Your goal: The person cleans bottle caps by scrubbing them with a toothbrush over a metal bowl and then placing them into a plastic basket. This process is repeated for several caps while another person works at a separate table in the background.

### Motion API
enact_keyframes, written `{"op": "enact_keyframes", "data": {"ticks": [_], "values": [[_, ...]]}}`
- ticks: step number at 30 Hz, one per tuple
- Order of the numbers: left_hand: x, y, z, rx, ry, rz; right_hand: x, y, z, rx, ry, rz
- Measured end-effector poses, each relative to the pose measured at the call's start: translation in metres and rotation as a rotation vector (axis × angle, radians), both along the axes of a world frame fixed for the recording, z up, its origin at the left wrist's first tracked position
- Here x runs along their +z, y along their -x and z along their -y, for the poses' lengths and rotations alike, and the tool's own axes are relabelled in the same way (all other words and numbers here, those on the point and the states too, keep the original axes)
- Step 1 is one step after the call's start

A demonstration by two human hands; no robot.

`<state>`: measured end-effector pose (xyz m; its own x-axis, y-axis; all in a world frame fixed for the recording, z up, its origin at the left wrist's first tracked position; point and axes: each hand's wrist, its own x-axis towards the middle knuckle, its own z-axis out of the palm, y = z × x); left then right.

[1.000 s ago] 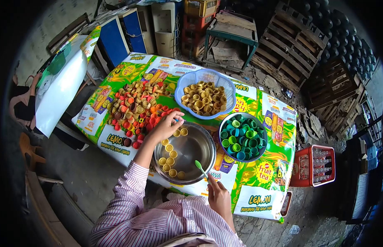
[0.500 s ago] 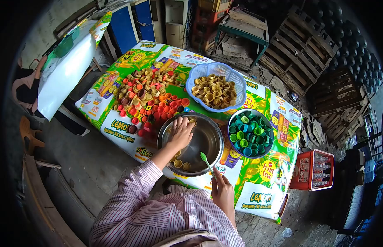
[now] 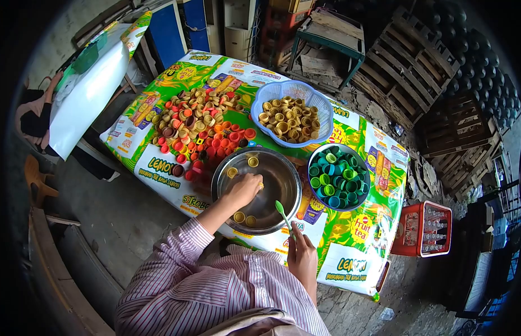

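Inside the steel bowl (image 3: 283, 190) is my left hand (image 3: 245, 190), fingers curled closed, with a bit of a yellow bottle cap (image 3: 261, 185) showing at the fingertips. Several more yellow caps rest in the same bowl, two near its far wall and others by the near rim, including one yellow cap (image 3: 251, 221). My right hand (image 3: 302, 255) grips the handle of a green toothbrush (image 3: 280, 208), whose head points up over the bowl's right rim. The ends of my left fingers are partly hidden.
A blue plastic basket (image 3: 260, 98) of yellow caps and a bowl (image 3: 357, 205) of green caps flank the steel bowl. Loose yellow and red caps (image 3: 196, 120) are heaped at the left. A red crate (image 3: 406, 229) stands beside the table; another person (image 3: 36, 120) is far left.
My left hand has drawn back from the bowl's far side toward its middle, its fingers now curled. Two yellow caps show near the far wall. My right hand still holds the toothbrush.
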<state>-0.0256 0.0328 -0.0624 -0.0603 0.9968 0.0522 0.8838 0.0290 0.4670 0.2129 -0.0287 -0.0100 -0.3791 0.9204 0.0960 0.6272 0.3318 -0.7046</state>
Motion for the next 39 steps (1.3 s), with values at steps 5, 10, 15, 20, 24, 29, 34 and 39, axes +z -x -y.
{"op": "enact_keyframes", "data": {"ticks": [5, 10, 15, 20, 24, 29, 34, 39], "values": [[0.022, -0.005, 0.015, -0.089, 0.03, 0.328, 0.0, 0.0, -0.002, 0.009, 0.007, -0.025], [0.032, -0.022, 0.035, -0.116, 0.103, 0.471, 0.007, -0.002, -0.005, 0.001, 0.012, -0.048], [0.031, -0.023, 0.041, -0.124, 0.07, 0.419, 0.01, -0.002, -0.006, -0.015, 0.044, 0.0], [0.036, -0.013, 0.033, -0.147, -0.085, 0.704, 0.009, 0.003, -0.008, 0.001, 0.019, -0.049], [0.043, -0.013, 0.029, -0.162, -0.193, 0.799, 0.012, 0.011, -0.012, -0.005, 0.034, -0.086], [0.038, -0.017, 0.027, -0.17, -0.23, 1.061, 0.004, 0.021, -0.012, 0.029, 0.015, -0.147], [0.035, -0.01, 0.017, -0.112, -0.136, 0.581, 0.009, 0.019, -0.011, -0.019, 0.032, -0.157], [0.053, 0.002, 0.0, -0.117, -0.207, 0.381, 0.013, 0.017, -0.014, -0.044, 0.027, -0.151]]}}
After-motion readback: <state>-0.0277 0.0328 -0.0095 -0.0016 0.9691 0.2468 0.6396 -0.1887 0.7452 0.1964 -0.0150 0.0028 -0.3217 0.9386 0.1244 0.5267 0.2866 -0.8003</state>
